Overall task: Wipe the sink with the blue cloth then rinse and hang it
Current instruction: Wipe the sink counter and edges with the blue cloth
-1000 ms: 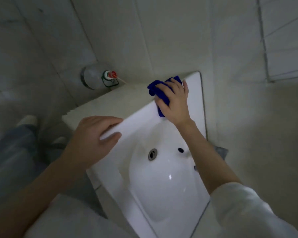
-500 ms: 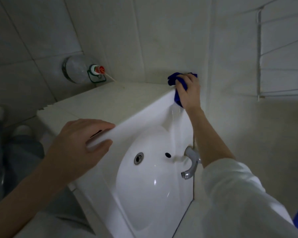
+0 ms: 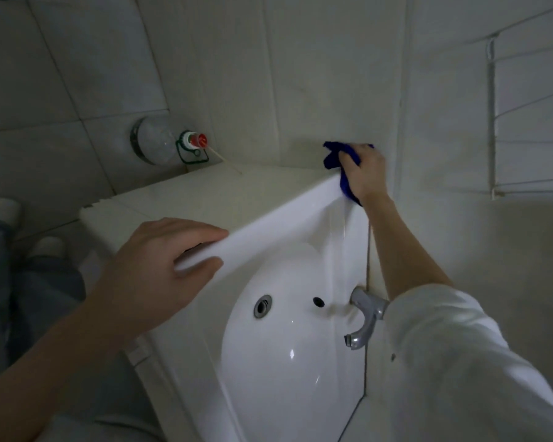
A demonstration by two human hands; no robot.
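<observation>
Wiping stage under way: right hand (image 3: 364, 173) grips crumpled blue cloth (image 3: 332, 154), pressed on far corner of white ceramic sink (image 3: 268, 224) rim beside tiled wall (image 3: 300, 74); left hand (image 3: 160, 269) clasps near rim. Left to do, by judgement: rinse at chrome tap (image 3: 366, 317), hanging. Basin coverage cannot be told.

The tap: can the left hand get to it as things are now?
Probably yes. The left hand holds the sink rim, and only the open basin lies between it and the tap.
</observation>
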